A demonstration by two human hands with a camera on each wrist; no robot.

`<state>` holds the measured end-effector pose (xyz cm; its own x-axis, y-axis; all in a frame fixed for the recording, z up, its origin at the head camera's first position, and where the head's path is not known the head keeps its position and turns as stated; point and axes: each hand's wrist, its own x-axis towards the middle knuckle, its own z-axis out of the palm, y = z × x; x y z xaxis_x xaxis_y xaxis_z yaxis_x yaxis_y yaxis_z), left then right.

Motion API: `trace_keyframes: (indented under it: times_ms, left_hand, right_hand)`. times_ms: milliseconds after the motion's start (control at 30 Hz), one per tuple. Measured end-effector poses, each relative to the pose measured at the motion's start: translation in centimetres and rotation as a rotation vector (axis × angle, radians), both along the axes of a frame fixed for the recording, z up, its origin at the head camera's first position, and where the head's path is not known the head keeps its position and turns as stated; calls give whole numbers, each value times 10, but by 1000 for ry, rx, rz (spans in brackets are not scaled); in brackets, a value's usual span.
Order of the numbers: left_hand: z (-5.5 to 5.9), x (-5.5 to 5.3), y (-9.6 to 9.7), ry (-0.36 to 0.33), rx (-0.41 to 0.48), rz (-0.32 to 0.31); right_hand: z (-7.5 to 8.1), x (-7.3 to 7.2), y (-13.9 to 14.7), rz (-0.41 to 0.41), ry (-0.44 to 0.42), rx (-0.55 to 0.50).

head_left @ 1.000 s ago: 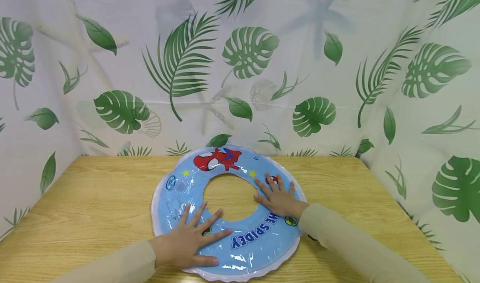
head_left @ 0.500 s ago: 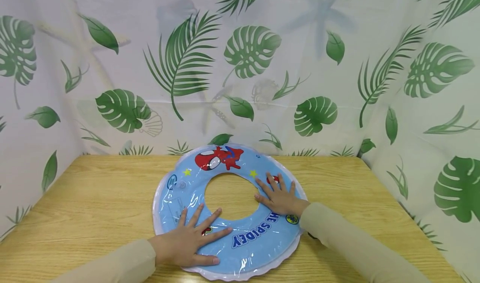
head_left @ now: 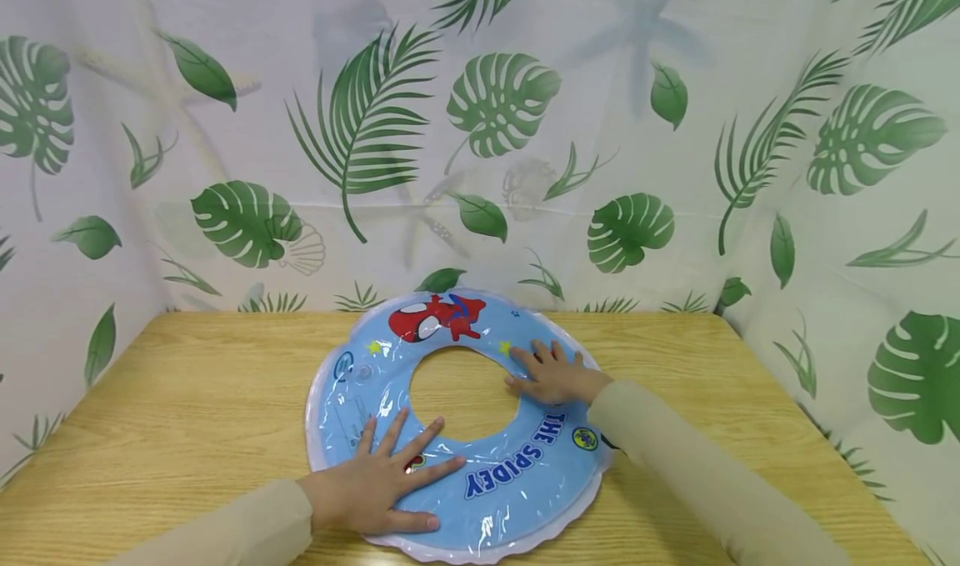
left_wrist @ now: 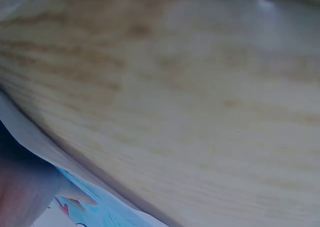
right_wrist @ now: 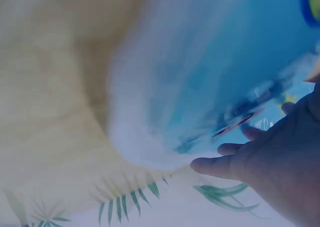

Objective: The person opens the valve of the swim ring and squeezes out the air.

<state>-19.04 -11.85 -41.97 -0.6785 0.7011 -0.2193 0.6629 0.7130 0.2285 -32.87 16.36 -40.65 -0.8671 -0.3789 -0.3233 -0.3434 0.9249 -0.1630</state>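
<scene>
A light blue inflatable swim ring (head_left: 480, 526) with a wavy white edge lies on the wooden table in the head view. It carries a red cartoon figure, yellow stars and the words "THE SPIDEY". My left hand (head_left: 381, 484) rests spread out on its near left part. On the far right side of the ring is my right hand (head_left: 553, 378), fingers slightly bent and pointing toward the hole. The right wrist view has the right hand (right_wrist: 280, 162) over the blurred ring (right_wrist: 225, 52). Only part of the left hand (left_wrist: 25, 192) shows in the left wrist view.
The wooden table (head_left: 187, 416) extends on both sides of the ring. Behind it and at the sides hangs a white curtain (head_left: 555, 216) printed with green leaves. A small clear valve (head_left: 365, 372) sits on the ring's left part.
My right hand has shifted slightly inward and its fingers have drawn in, uncovering more of the lettering. My left hand stays in place on the ring.
</scene>
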Motion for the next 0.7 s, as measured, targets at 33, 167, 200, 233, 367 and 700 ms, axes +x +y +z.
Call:
trace_keyframes:
  times_ms: [33,167,200,233,367,700]
  left_hand:
    - [0,0,0,0,0,0]
    - [-1,-1,0,-1,3,5]
    - [-2,-1,0,0,3,7]
    - [-2,0,0,2,4,8]
    - [-3,0,-1,10,5,8]
    - [-5,-1,-1,21,5,0]
  right_hand:
    - [1,-3,-2,2,4,4]
    - [4,-17,-10,2,55,-4]
    - [4,-20,-13,-5,69,-7]
    - [4,-23,-15,-12,83,-6]
    - [1,-33,-25,-45,122,-39]
    - [-17,-44,-34,-102,79,-59]
